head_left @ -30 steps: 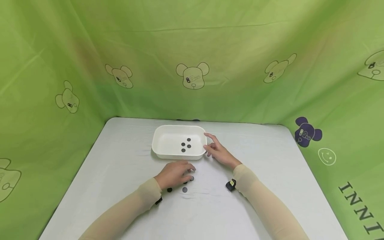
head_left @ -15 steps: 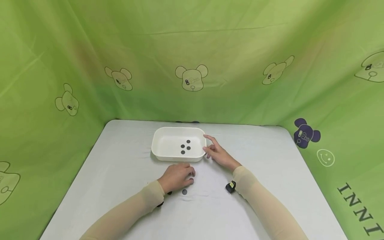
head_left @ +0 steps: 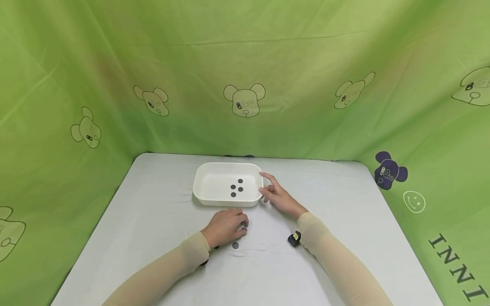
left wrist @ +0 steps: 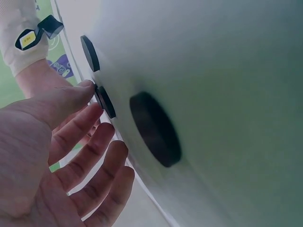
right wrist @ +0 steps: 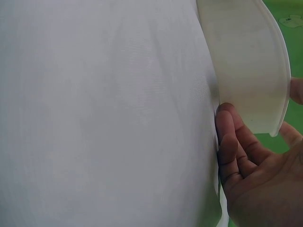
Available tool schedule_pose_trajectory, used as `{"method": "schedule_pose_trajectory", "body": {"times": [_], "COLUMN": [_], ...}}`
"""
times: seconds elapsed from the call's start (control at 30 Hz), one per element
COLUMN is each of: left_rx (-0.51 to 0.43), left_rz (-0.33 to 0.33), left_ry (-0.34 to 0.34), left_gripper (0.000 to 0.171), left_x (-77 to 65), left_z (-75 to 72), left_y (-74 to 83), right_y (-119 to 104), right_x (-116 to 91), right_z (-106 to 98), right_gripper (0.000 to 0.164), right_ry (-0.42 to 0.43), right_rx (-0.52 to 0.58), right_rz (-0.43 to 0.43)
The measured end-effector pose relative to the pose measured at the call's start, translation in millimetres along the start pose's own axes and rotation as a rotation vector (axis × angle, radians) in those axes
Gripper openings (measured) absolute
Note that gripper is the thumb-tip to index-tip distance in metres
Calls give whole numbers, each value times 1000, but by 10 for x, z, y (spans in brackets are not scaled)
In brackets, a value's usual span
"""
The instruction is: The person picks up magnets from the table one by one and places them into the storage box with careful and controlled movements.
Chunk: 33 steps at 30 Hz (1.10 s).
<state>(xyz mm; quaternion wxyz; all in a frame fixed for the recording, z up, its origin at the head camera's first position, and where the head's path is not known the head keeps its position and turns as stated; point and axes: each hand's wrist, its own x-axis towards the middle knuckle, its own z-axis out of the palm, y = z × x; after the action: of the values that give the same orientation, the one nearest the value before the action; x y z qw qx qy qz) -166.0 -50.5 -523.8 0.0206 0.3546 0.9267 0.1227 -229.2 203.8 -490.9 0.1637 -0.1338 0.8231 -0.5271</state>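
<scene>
A white rectangular tray (head_left: 212, 202) stands toward the back of the table, with several flat round black discs (head_left: 240, 189) lying in its right half. My right hand (head_left: 281, 197) holds the tray's right end, fingertips on its rim; lower fingers curl against the outer wall (right wrist: 244, 71) in the right wrist view. In front of the tray, my left hand (head_left: 226, 225) pinches a black disc (left wrist: 98, 97) between thumb and index finger, low over the table. Close to it are another black disc (left wrist: 107, 102), one by the thumb (left wrist: 90, 53) and a nearer, larger-looking one (left wrist: 155, 129).
A white cloth covers the table (head_left: 325, 191). Green curtains (head_left: 298, 63) printed with bear heads enclose it at the back and both sides. Dark wrist cameras are strapped on, the right one (head_left: 294, 239) plainly visible.
My left hand has moved slightly right and its thumb and index finger have closed on a disc, covering those there. The right hand keeps its hold on the tray. The view has tilted slightly.
</scene>
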Motion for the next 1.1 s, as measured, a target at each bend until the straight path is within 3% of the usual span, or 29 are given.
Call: {"method": "schedule_pose_trajectory", "body": {"times": [0.4,1.1], "left_rx": [41,40], "left_rz": [11,45], "left_ry": [11,-63], "left_gripper": [13,12], "left_x": [-11,11], "left_z": [-33,-67], "left_y": [34,85], "right_y": [-10,-3], "right_x": [-3,7], "right_z": [-6,-20], "right_gripper": [67,67], "right_ry": [1,-9], "right_rx": [-6,3], "right_rz": [7,2]}}
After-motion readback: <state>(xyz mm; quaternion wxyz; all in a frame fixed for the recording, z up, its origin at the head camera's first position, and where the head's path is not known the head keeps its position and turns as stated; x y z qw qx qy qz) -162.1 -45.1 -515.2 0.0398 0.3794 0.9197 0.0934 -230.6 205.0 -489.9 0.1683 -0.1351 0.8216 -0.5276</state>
